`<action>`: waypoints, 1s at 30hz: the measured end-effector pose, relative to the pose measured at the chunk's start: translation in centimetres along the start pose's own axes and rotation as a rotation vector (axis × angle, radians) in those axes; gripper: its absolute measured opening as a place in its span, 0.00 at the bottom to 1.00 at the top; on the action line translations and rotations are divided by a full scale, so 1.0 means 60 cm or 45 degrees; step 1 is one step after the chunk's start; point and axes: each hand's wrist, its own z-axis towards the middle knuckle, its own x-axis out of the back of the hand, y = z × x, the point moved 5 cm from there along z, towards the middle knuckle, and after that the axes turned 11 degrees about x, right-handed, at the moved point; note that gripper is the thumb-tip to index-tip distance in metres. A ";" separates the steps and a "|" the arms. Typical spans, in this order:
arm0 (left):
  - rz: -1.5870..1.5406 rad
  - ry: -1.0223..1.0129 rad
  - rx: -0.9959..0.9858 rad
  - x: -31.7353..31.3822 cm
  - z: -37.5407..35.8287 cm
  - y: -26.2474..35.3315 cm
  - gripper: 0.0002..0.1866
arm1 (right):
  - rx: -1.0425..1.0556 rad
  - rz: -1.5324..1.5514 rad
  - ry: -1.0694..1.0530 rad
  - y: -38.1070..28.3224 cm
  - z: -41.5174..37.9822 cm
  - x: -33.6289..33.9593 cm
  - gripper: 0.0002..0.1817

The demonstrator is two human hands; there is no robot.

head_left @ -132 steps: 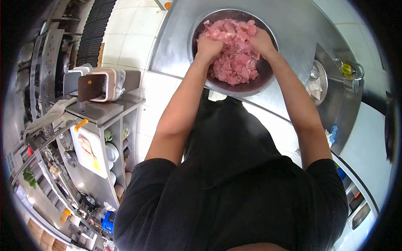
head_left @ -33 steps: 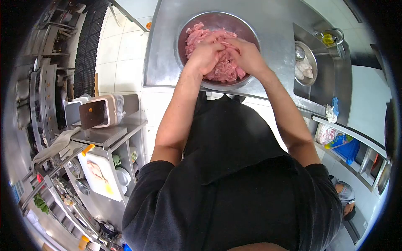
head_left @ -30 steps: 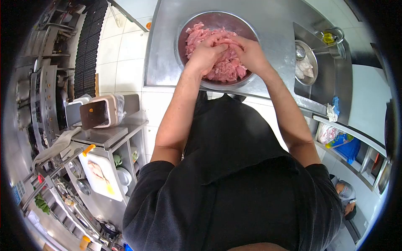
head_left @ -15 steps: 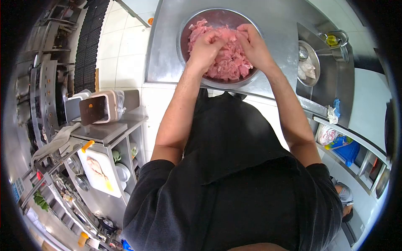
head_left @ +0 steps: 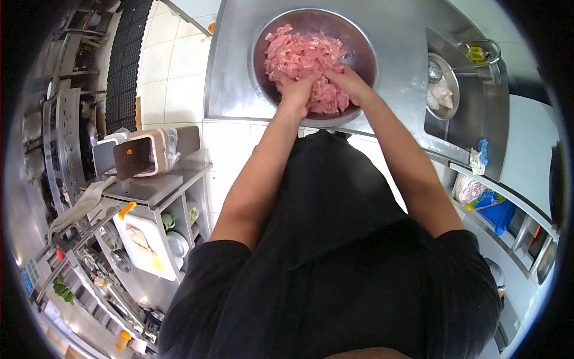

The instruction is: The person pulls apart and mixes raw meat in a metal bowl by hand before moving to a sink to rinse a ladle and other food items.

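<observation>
Head view: pink raw meat (head_left: 302, 57) in cut pieces, heaped inside steel bowl (head_left: 359, 36) on steel counter (head_left: 230, 90). Left hand (head_left: 297, 88) and right hand (head_left: 345, 81) both sunk into meat, fingers curled around it (tips buried). Pale floor tiles (head_left: 173, 66), shelf rack (head_left: 155, 197) leftward.

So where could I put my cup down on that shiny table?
Bare steel lies on the table left of the big bowl, between the bowl's rim and the table's left edge. More lies right of the bowl, before the sink. The bowl is crowded: both hands are in the meat.
</observation>
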 end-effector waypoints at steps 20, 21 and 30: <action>-0.474 -0.350 0.053 -0.051 0.004 0.072 0.18 | 0.101 0.232 -0.072 -0.123 0.045 -0.005 0.23; -0.391 -0.268 0.042 -0.051 -0.003 0.085 0.18 | 0.165 0.150 -0.060 -0.138 0.046 -0.006 0.23; -0.269 0.074 -0.354 -0.031 -0.006 0.123 0.20 | 0.501 -0.389 0.028 -0.176 0.082 -0.017 0.17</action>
